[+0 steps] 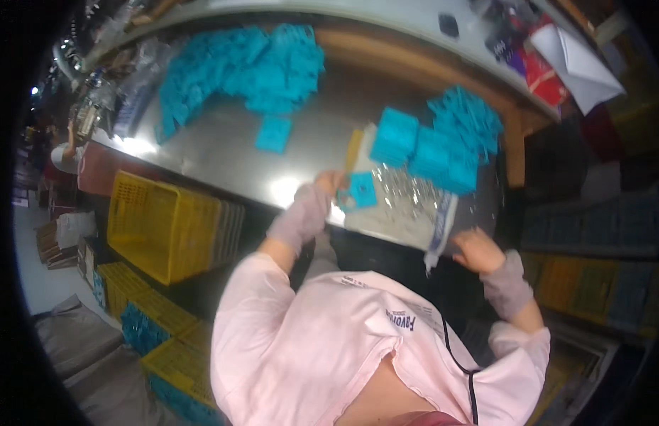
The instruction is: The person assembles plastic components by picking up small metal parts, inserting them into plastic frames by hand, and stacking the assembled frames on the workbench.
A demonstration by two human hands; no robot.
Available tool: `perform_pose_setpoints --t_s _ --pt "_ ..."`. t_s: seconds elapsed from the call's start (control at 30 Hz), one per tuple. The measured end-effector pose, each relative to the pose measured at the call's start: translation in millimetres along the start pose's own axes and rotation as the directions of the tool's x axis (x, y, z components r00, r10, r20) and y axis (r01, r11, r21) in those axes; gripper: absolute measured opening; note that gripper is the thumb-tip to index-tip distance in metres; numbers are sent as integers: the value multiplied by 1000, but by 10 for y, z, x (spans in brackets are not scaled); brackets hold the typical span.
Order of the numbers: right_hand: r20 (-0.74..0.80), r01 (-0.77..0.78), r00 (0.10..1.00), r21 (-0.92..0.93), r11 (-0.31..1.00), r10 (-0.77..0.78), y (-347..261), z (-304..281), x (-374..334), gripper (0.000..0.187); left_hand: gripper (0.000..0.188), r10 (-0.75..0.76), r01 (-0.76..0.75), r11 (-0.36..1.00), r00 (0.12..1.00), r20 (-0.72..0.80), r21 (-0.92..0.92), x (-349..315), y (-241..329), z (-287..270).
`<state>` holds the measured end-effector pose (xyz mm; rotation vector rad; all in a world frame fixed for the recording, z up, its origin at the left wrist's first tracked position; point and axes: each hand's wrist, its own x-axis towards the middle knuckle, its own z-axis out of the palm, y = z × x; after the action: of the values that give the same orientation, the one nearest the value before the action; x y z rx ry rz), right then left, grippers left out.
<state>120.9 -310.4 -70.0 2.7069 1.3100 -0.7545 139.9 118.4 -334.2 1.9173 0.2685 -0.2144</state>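
Observation:
A flat turquoise square piece (362,190) with a small hole or mark in it lies at the fingers of my left hand (330,183), which is closed on its left edge. Just right of it, many small shiny metal parts (407,195) are spread on a pale sheet (375,221). My right hand (480,250) is at the bench's near edge, fingers curled; what they may hold is too small to tell. Close to its fingertips is a white and blue plastic strip (441,226). Beyond the metal parts stand neat stacks of turquoise pieces (421,150).
A large loose heap of turquoise pieces (251,67) covers the far left of the metal bench (223,153), with one separate square (273,134) before it. Another heap (468,121) sits by the wooden rail (514,153). Yellow crates (148,227) stand below left.

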Motion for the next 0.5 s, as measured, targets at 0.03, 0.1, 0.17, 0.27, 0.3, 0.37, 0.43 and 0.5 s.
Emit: perform_pose_setpoints --t_s 0.03,0.1,0.17,0.27,0.3,0.37,0.43,0.5 --pt "-23 -6 1000 47 999 7 144 115 -23 38 45 -120 120 993 992 39 0 35 127 106" --pt "-93 -45 994 139 989 58 402 358 16 35 44 -207 196 975 973 100 106 144 304 165" --pt "-111 -71 989 201 977 95 574 667 157 33 41 -107 64 959 984 143 277 242 230 120" --pt "-367 -130 886 389 912 283 683 1139 398 24 40 -8 -60 860 991 130 508 340 279 63" --pt "-394 -158 829 517 841 398 691 1277 496 20 40 -23 -50 859 990 137 510 302 329 105" --pt "-384 -187 757 648 739 528 684 1531 653 16 40 -34 79 721 996 -79 688 263 667 214" --pt "-438 -118 689 718 686 577 635 1688 835 13 37 90 85 660 977 -191 747 86 866 393" --pt "-484 -85 681 693 716 549 529 1756 1035 14 35 220 114 594 929 -297 797 -173 887 590"
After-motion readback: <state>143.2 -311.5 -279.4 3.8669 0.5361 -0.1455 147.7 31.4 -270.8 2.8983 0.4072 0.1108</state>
